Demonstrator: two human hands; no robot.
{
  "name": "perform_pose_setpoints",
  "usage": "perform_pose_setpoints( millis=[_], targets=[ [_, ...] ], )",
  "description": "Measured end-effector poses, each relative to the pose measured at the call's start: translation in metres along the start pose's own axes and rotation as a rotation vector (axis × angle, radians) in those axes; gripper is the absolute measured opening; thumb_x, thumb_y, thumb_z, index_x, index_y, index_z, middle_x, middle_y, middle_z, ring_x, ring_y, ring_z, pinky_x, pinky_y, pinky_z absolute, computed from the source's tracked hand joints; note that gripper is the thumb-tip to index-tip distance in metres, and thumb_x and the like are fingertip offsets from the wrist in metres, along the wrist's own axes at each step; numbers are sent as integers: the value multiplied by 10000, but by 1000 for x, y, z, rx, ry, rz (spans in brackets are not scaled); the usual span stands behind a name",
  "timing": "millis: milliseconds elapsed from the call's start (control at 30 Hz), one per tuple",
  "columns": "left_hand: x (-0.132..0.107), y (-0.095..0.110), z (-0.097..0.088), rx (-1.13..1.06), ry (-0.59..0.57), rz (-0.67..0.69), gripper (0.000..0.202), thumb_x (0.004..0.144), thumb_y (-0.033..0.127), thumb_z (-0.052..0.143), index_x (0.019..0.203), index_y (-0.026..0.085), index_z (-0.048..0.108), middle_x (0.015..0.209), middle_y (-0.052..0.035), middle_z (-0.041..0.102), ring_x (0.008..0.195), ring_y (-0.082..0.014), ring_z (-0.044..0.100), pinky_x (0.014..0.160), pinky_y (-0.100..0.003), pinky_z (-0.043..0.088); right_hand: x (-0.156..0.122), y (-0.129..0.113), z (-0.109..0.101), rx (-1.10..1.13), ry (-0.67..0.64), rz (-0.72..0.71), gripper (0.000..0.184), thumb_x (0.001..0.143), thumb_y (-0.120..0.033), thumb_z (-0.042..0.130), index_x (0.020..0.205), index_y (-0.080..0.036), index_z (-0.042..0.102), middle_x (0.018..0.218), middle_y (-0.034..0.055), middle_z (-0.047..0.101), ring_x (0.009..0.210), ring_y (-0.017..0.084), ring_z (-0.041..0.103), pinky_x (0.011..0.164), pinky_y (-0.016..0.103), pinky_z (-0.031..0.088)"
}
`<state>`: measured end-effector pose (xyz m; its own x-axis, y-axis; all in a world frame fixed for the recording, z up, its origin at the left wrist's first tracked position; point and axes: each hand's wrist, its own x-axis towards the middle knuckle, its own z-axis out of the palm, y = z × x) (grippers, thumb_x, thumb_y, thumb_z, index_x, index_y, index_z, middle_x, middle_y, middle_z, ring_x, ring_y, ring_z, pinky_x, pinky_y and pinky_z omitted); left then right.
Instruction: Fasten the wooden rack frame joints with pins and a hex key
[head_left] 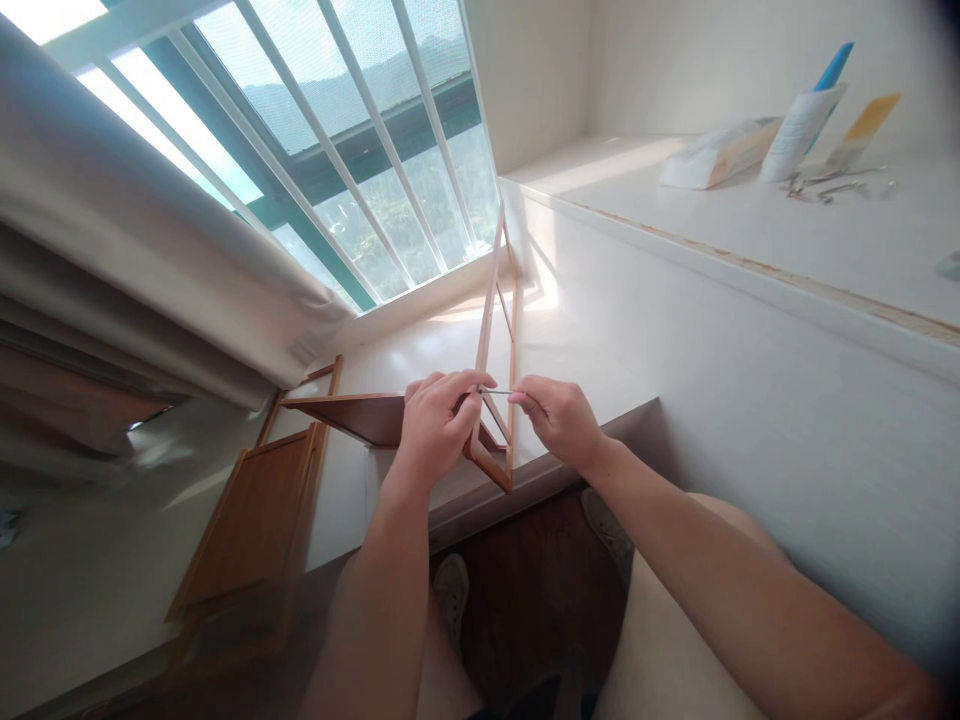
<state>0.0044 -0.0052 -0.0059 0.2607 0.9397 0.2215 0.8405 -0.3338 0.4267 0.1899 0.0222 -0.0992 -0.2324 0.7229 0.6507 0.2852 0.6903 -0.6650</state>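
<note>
Head view: my left hand (435, 422) grips the upright wooden frame (491, 320) on the window ledge (409, 352), while my right hand (561, 420) pinches a thin metal pin (496, 392), perhaps a hex key, at its rail. Fastening seems under way; turning next demands a steady frame.

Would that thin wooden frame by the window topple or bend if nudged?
Probably tippy: the wooden frame stands on its narrow edge at the white ledge, gripped by the left hand while the right hand pinches a thin metal rod at it. Its slim open rails look light, perhaps slightly flexible.
</note>
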Motion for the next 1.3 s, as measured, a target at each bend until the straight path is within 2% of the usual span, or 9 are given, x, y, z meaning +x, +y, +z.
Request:
perform_pose_setpoints(
  millis=[300,633,1000,1300],
  targets=[
    [0,0,-2,1,-7,-6,310,971,253,420,1053,343,705,1065,83,758,1038,-180,627,979,-376,314,-2,-1,3,30,-3,-14,351,1078,-418,445,838,-208,591,718,15,582,639,151,489,656,281,371],
    [0,-1,-1,4,-14,-6,311,977,263,409,1053,340,701,1068,77,758,1036,-184,628,995,-379,315,-2,-9,4,162,-24,166,464,1073,-475,424,689,-218,463,597,-28,457,560,132,434,612,279,335],
    [0,1,-3,10,-15,-10,324,969,262,399,1051,335,704,1072,63,764,1044,-191,628,999,-385,317,0,-15,1,270,-44,268,526,1067,-520,417,659,-202,516,576,-18,505,573,133,476,624,286,360],
    [1,2,-3,27,-19,-16,340,971,260,388,1076,329,705,1090,48,772,1046,-200,629,1018,-398,328,1,-25,2,447,-32,424,596,1032,-601,451,602,-198,541,474,-25,480,491,128,457,570,293,382]
  ],
)
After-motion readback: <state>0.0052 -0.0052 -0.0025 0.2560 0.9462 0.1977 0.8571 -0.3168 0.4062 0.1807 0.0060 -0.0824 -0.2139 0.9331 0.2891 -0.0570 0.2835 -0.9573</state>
